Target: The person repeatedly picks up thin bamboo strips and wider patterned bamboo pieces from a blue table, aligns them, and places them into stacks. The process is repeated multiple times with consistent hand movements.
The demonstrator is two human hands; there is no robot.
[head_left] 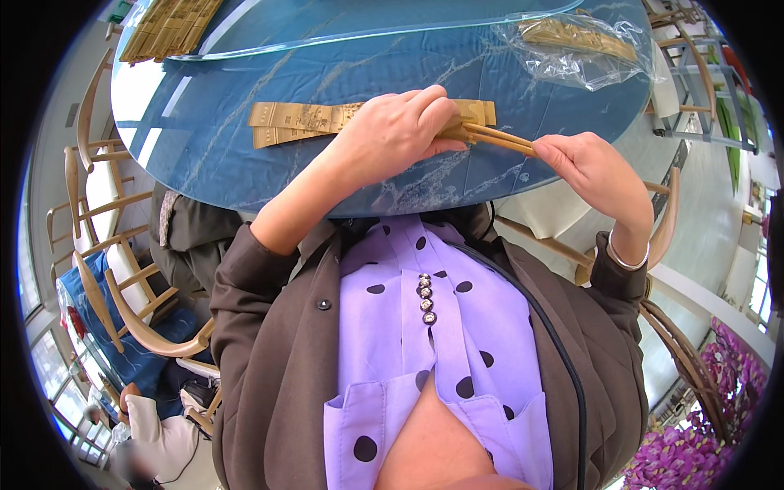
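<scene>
Bright light glares off the table [204, 135]; edges bend and seem slightly soft.

A round blue counter [204, 122] with pale veining fills the far part of the scene. The left hand [408, 124] grips a few thin wooden sticks [500, 140] above it, while the right hand [592, 170] pinches their right-hand ends. Flat gold paper sleeves [298, 121] lie overlapping below the left hand, their ends showing on both sides of it; whether it touches them is unclear. At far left sits a pile of similar gold sleeves [171, 28], and at far right a crinkled clear plastic bag [563, 69] holds more gold pieces [580, 39]. Between them curves a clear glass edge [367, 37]. Wooden chairs [151, 333] stand at left, purple flowers [698, 433] at near right.
</scene>
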